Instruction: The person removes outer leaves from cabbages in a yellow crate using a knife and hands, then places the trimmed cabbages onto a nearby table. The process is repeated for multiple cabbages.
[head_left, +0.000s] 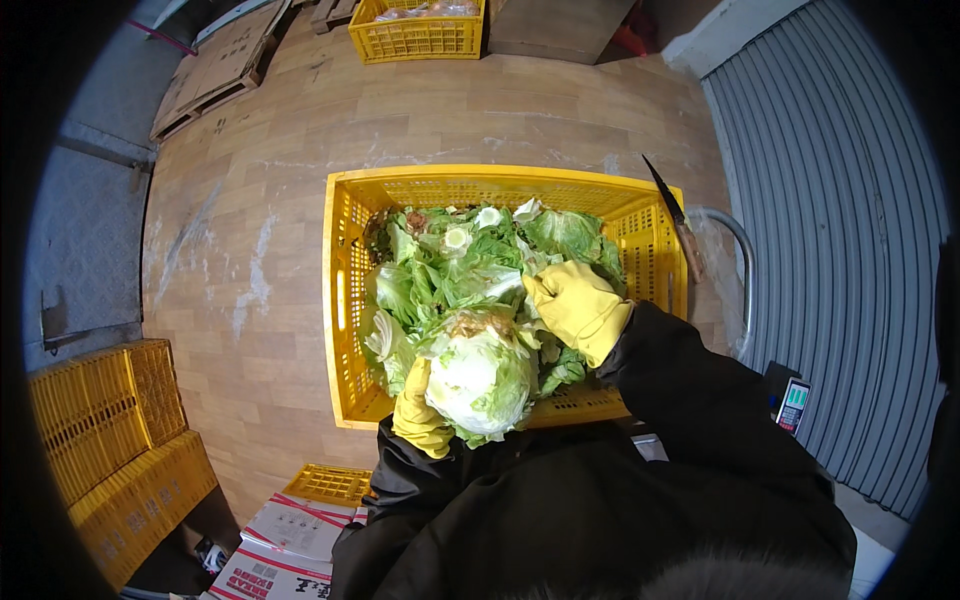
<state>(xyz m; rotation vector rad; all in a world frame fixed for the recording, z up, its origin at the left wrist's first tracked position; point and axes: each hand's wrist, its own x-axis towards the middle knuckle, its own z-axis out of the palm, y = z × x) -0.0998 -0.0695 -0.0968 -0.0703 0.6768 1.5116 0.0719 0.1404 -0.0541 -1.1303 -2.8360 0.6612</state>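
Observation:
A head of iceberg lettuce (480, 375) rests in my left hand (420, 416), which wears a yellow rubber glove and cups it from the left and below. Brown, wilted leaf shows at the head's far end. My right hand (577, 307), gloved the same way, has its fingers curled among the leaves just beyond the head, to the right. Whether a leaf is pinched in those fingers is hidden. Beneath both hands, a yellow plastic crate (510, 177) holds loose lettuce leaves (480, 262) and cut stem ends (457, 239).
A knife with a dark blade and wooden handle (688, 247) lies along the crate's right rim. Beside it curves a metal tube (742, 247). Yellow crates (112, 420) and printed cartons (292, 525) stand at left. Another yellow crate (416, 37) sits at the back. A ribbed shutter (825, 225) borders the right.

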